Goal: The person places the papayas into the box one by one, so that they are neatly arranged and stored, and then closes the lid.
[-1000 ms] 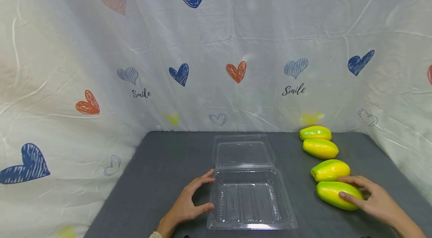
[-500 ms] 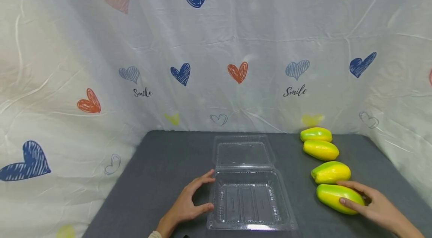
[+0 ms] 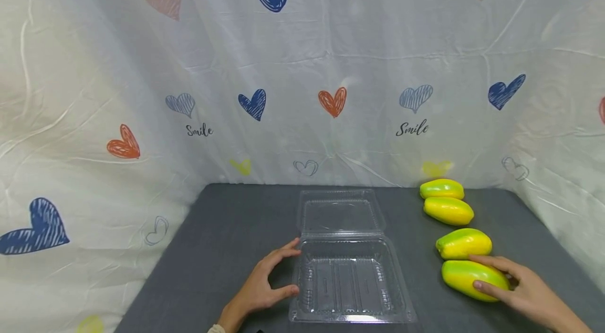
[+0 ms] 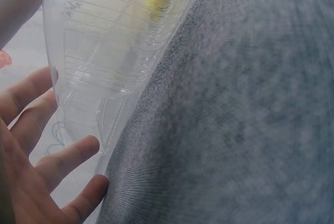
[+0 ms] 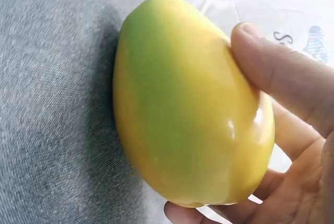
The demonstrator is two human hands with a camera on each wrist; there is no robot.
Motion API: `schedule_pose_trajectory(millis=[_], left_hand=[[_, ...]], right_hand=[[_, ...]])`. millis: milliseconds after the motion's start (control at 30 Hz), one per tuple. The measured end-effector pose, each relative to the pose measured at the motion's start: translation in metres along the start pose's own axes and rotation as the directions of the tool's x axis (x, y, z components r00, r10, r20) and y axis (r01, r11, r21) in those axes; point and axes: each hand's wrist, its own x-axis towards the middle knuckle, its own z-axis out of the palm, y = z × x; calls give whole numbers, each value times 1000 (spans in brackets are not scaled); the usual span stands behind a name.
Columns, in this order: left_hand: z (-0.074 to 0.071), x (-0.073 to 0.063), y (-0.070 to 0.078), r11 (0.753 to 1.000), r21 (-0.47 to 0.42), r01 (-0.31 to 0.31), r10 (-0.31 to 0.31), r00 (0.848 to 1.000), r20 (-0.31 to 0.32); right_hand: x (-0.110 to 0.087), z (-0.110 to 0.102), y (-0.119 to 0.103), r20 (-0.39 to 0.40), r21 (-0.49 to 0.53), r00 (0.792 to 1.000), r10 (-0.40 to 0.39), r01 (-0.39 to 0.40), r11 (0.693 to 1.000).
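Note:
In the head view, a clear plastic clamshell box [image 3: 347,280] lies open on the grey cloth, its lid [image 3: 340,212] folded back away from me. My left hand [image 3: 260,283] is at the box's left rim, thumb and fingers spread; the left wrist view shows fingertips [image 4: 91,144] right along the plastic wall. To the right, my right hand [image 3: 529,291] grips the nearest yellow-green papaya [image 5: 182,104], thumb on one side and fingers round the other. This papaya sits low over the cloth. Right behind it lies another papaya [image 3: 465,243].
Two more papayas [image 3: 449,210] lie farther back on the right, near the table's far edge. A white curtain [image 3: 293,60] printed with hearts and "Smile" hangs behind and at both sides. The grey tablecloth [image 3: 227,228] extends left of the box.
My right hand and the nearest papaya have shifted slightly toward me. The left hand and the box stay where they were.

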Motion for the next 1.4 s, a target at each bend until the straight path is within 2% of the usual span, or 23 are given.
schedule_pose_trajectory(millis=[333,800,1067,1400], left_hand=[[0,0,-1,1000,-1,13,-13,1000,1],[0,1,0,1000,0,29,-29,1000,3],[0,1,-1,1000,6,18,-18,1000,-3],[1,0,0,1000,8,19,-18,1000,-11]], right_hand=[[-4,-2,-6,-40,-42,999,-26,24,999],[-6,-14,-19,-95,-48,994,-55,51,998],[-6,-13,-26,-174,-25,976,-130,127,992],[2,-1,-41,-268,18,944,-191,204,979]])
